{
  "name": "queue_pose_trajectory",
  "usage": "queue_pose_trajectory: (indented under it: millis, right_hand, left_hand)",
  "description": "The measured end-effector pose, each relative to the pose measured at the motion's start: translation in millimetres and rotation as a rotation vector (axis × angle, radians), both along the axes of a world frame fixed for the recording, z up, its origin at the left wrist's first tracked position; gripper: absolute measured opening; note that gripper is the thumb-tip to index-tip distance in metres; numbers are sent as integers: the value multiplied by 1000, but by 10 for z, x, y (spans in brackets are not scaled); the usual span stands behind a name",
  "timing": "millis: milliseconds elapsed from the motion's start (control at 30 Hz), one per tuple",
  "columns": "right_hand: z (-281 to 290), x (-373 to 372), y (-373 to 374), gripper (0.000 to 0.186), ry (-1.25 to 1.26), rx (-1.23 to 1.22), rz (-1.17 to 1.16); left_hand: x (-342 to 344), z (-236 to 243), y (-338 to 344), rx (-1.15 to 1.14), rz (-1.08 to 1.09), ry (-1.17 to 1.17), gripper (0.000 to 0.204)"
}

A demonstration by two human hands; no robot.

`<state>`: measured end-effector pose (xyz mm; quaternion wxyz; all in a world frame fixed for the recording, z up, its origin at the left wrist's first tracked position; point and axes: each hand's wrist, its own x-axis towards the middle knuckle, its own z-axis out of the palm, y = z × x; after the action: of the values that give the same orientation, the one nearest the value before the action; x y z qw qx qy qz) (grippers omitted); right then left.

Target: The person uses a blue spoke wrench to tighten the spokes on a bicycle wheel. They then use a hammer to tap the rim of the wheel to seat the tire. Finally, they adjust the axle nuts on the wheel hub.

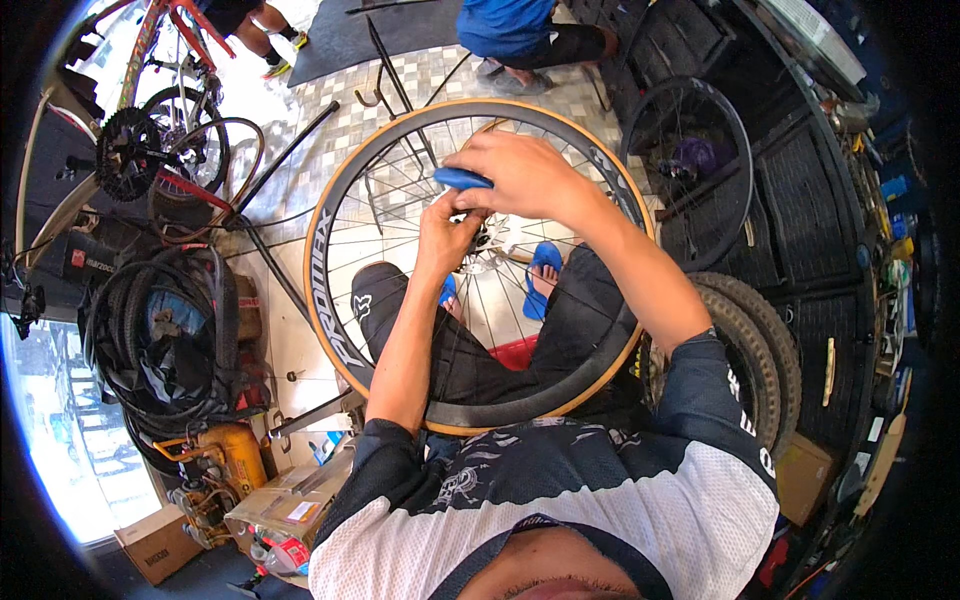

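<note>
Shirt [530, 470], hands [515, 175] over wheel [500, 412], blue handle [462, 179]

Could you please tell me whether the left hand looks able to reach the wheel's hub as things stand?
Probably yes: the left hand appears close beside the hub, with no obvious obstruction between them, though the right hand, holding a blue object, crowds the space just ahead.

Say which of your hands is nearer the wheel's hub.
Left. The left hand is just beside the hub, to its left, contact unclear; the right hand is farther up the picture, holding a blue object.
</note>
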<state>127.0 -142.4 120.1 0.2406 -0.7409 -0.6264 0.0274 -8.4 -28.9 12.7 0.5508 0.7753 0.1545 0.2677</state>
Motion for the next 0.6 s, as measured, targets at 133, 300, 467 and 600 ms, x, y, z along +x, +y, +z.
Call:
queue_pose_trajectory:
  millis: [133, 300, 467, 600]
  right_hand:
    - [170, -191, -132, 32, -129, -113, 94]
    - [-98, 8, -196, 38, 88, 75, 132]
    - [-325, 166, -264, 41, 316, 208, 322]
    - [-418, 288, -245, 51, 1035, 174, 123]
  left_hand:
    - [-17, -226, 90, -39, -44, 57, 14]
    - [6, -342, 260, -174, -215, 10, 15]
    - [10, -187, 211, -273, -202, -45, 15]
    - [-1, -141, 191, -235, -161, 43, 14]
